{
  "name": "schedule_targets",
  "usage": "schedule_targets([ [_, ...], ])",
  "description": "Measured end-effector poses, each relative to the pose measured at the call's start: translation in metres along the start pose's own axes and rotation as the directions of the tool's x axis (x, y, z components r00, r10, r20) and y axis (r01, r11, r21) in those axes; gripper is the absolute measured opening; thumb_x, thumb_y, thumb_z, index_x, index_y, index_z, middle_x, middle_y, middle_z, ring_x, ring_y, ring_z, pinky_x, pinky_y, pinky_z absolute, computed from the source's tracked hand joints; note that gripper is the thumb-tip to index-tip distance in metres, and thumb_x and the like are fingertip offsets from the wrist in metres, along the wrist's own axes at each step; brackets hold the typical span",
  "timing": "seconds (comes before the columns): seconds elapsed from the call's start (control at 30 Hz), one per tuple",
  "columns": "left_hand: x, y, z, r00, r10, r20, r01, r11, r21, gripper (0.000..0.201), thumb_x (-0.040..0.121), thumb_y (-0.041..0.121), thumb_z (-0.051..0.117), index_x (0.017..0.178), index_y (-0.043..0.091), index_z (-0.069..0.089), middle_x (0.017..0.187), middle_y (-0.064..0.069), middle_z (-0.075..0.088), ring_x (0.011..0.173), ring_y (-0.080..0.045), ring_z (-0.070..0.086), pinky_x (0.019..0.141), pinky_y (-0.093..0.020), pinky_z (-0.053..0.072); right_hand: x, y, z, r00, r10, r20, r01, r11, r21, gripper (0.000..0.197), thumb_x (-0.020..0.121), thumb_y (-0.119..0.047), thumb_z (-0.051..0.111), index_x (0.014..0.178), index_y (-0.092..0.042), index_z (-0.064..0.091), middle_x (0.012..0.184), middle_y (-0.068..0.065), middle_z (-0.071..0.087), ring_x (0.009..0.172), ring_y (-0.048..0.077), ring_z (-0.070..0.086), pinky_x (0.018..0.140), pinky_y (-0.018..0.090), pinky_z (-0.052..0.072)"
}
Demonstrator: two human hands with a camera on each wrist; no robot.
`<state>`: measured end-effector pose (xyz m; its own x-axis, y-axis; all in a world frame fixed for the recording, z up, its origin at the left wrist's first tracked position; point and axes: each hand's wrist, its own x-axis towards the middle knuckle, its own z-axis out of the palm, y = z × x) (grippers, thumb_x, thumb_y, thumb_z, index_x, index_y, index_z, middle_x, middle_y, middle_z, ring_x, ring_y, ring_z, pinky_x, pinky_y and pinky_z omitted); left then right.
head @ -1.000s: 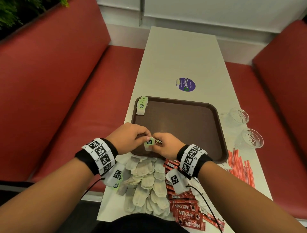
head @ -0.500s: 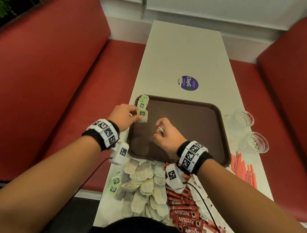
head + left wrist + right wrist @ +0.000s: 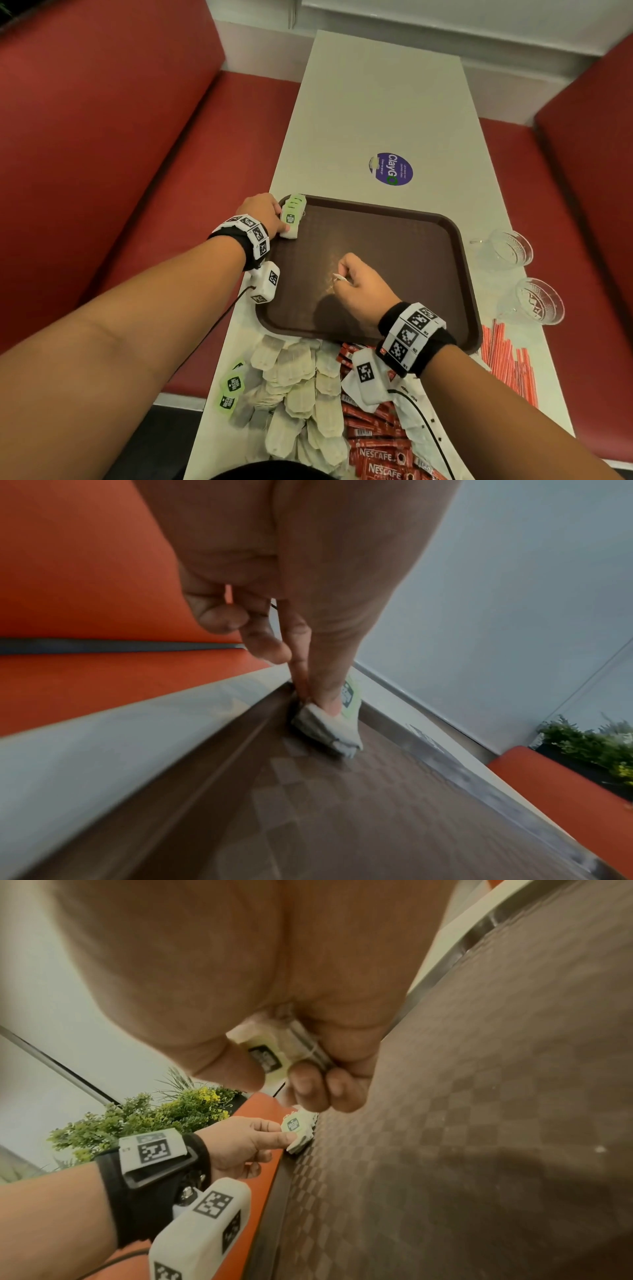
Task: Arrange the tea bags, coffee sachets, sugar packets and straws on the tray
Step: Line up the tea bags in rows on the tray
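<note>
At the tray's (image 3: 455,260) far-left corner, left fingers (image 3: 329,696) pinch a tea bag (image 3: 290,224); right fingers (image 3: 308,1088) clasp another (image 3: 265,1057).

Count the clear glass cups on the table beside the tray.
2. One glass cup stands right of the tray's far corner; the other glass cup stands nearer the camera, above the straws.
</note>
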<state>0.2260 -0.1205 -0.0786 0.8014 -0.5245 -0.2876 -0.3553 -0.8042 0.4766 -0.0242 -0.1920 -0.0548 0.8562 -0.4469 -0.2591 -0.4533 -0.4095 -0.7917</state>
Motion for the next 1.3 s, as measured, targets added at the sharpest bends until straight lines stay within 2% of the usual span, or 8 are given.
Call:
schedule_targets([
  [0.23, -0.003, 0.006, -0.002, 1.0, 0.011, -0.025, -0.009, 0.994, 0.105, 0.048, 0.071, 0.035, 0.088, 0.104, 0.022, 0.056, 0.106, -0.002, 0.064, 0.097, -0.026, 0.062, 0.08, -0.035, 0.051, -0.001, 0.003, -0.002, 1.0, -0.001, -0.023, 0.002, 1.0, 0.03, 0.006, 0.093, -0.017, 0.056, 0.087, -0.018, 0.056, 0.081, 0.001, 0.07, 0.076, 0.015, 0.066, 0.073, 0.036, 0.054],
  [0.4, -0.028, 0.018, -0.014, 0.961, 0.259, -0.096, -0.267, 0.961, -0.076, 0.026, 0.083, 0.042, 0.075, 0.098, 0.025, 0.061, 0.094, 0.008, 0.065, 0.084, -0.012, 0.058, 0.075, -0.029, 0.046, 0.005, 0.0, -0.008, 0.989, -0.119, -0.082, 0.109, 0.988, -0.112, 0.007, 0.093, -0.026, 0.065, 0.088, -0.026, 0.06, 0.097, -0.007, 0.059, 0.085, 0.005, 0.054, 0.071, 0.018, 0.04],
  [0.6, -0.092, 0.024, -0.036, 0.752, 0.521, 0.404, -0.542, 0.837, -0.071, 0.027, 0.073, 0.036, 0.086, 0.092, 0.032, 0.068, 0.077, 0.019, 0.065, 0.066, 0.011, 0.055, 0.06, -0.006, 0.038, 0.011, -0.015, -0.012, 0.977, -0.107, -0.184, 0.12, 0.991, 0.058, 0.005, 0.091, -0.026, 0.07, 0.086, -0.027, 0.068, 0.079, -0.008, 0.066, 0.074, 0.012, 0.06, 0.072, 0.028, 0.051],
  [0.73, -0.106, 0.017, -0.028, 0.779, 0.563, 0.275, -0.565, 0.821, -0.08, 0.014, 0.083, 0.041, 0.077, 0.084, 0.029, 0.069, 0.068, 0.015, 0.06, 0.066, 0.002, 0.052, 0.06, -0.016, 0.035, 0.009, -0.023, -0.009, 0.976, -0.107, -0.191, 0.135, 0.982, 0.136, 0.0, 0.09, -0.023, 0.072, 0.091, -0.023, 0.072, 0.082, -0.003, 0.07, 0.077, 0.016, 0.064, 0.074, 0.028, 0.053],
  [0.83, -0.094, 0.005, -0.028, 0.84, 0.509, 0.189, -0.507, 0.859, -0.062, 0.02, 0.083, 0.041, 0.077, 0.083, 0.021, 0.072, 0.068, 0.012, 0.061, 0.065, 0.0, 0.051, 0.061, -0.022, 0.036, 0.008, -0.02, -0.007, 0.981, -0.075, -0.179, 0.089, 0.993, 0.075, 0.018, 0.088, -0.029, 0.074, 0.104, -0.024, 0.066, 0.083, -0.007, 0.066, 0.072, 0.009, 0.059, 0.072, 0.025, 0.051],
  [1.0, -0.05, -0.017, -0.025, 0.97, 0.239, 0.034, -0.239, 0.971, -0.02, 0.034, 0.081, 0.047, 0.077, 0.071, 0.015, 0.067, 0.064, 0.002, 0.058, 0.064, -0.019, 0.052, 0.058, -0.028, 0.039, 0.003, -0.007, -0.006, 0.974, 0.115, 0.195, -0.049, 0.948, -0.316, 0.022, 0.086, -0.037, 0.074, 0.103, -0.026, 0.064, 0.086, -0.012, 0.065, 0.081, 0.005, 0.061, 0.07, 0.019, 0.044],
  [1.13, -0.027, -0.016, -0.017, 0.996, 0.084, 0.035, -0.083, 0.996, -0.024, 0.03, 0.073, 0.044, 0.084, 0.083, 0.023, 0.065, 0.089, 0.003, 0.068, 0.084, -0.02, 0.063, 0.076, -0.031, 0.054, 0.002, 0.001, 0.002, 0.905, 0.239, 0.352, -0.038, 0.869, -0.493, 0.026, 0.08, -0.037, 0.08, 0.102, -0.025, 0.073, 0.092, -0.011, 0.066, 0.087, 0.011, 0.061, 0.075, 0.021, 0.042],
  [1.3, -0.024, -0.007, -0.003, 0.999, -0.019, 0.05, 0.016, 0.999, 0.046, 0.047, 0.065, 0.044, 0.091, 0.098, 0.027, 0.063, 0.096, 0.004, 0.06, 0.085, -0.017, 0.059, 0.07, -0.028, 0.045, 0.007, 0.001, 0.003, 0.857, 0.266, 0.441, 0.015, 0.842, -0.539, 0.024, 0.076, -0.029, 0.084, 0.098, -0.021, 0.078, 0.096, -0.007, 0.074, 0.087, 0.012, 0.065, 0.072, 0.02, 0.044],
])
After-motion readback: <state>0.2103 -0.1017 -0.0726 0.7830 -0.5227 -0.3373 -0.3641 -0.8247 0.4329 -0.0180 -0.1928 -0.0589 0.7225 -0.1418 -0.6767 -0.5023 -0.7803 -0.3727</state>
